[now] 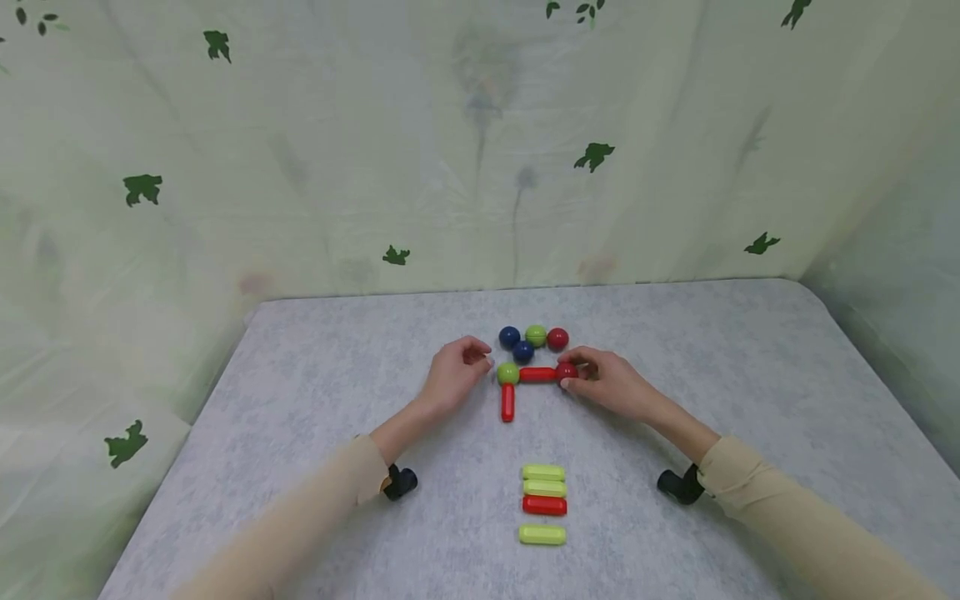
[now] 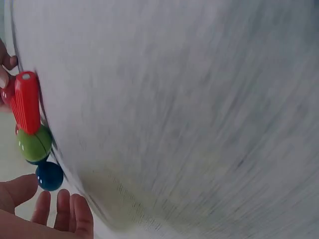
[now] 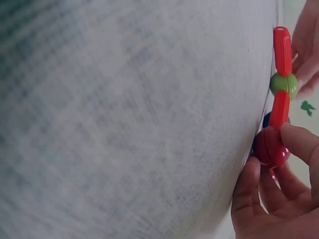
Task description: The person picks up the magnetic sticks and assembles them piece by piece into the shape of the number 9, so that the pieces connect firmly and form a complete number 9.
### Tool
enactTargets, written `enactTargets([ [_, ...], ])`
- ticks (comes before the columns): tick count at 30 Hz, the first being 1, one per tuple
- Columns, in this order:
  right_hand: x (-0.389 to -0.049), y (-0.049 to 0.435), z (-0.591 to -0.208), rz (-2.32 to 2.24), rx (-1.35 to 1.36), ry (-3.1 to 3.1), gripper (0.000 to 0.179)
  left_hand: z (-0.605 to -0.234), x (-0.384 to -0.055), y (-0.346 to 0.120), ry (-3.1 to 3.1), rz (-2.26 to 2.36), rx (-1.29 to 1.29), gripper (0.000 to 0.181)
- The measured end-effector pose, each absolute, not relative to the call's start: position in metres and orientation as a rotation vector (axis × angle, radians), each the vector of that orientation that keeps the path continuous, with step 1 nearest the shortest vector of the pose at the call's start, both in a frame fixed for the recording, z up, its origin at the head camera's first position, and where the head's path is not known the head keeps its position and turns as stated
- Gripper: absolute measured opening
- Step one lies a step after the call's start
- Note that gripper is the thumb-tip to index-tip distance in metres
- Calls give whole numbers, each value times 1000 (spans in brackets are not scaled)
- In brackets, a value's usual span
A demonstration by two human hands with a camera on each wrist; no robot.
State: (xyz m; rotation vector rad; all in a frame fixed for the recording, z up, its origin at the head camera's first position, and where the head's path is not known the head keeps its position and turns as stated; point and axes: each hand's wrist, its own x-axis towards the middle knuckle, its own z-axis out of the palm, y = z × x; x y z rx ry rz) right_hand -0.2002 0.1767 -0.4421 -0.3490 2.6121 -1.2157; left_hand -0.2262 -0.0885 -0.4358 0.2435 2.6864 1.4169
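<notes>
My right hand [image 1: 606, 379] pinches a red ball [image 1: 567, 372] between thumb and fingers. From that ball a red rod [image 1: 537, 375] runs left to a green ball [image 1: 507, 373]. A second red rod [image 1: 508, 403] extends from the green ball toward me, its near end free. Just left of the green ball, apart from it, my left hand [image 1: 454, 372] hovers with loosely bent fingers and holds nothing. In the right wrist view, the thumb and fingers sit around the red ball [image 3: 270, 146]. The left wrist view shows a gap between thumb and fingers.
Behind the joined pieces lie blue balls [image 1: 509, 337], another green ball [image 1: 536, 335] and another red ball [image 1: 557, 338]. Nearer me are light green rods [image 1: 543, 472] and a loose red rod [image 1: 544, 505]. A patterned curtain [image 1: 315, 167] hangs behind the grey table [image 1: 337, 350].
</notes>
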Motion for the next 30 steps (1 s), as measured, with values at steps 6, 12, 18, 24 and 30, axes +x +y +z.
enactTargets([
  [6, -200, 178, -444, -1232, -364, 2601, 38, -433, -254, -81, 2657, 1391, 413, 35],
  [12, -201, 179, -446, -1234, -356, 2594, 37, -438, -266, -70, 2567, 1351, 559, 42],
  [18, -200, 177, -445, -1243, -351, 2581, 39, -444, -267, -66, 2615, 1316, 511, 39],
  [24, -200, 177, -445, -1246, -358, 2585, 38, -446, -262, -71, 2640, 1424, 456, 36],
  [30, -200, 177, -444, -1232, -371, 2608, 37, -444, -247, -78, 2632, 1559, 449, 36],
])
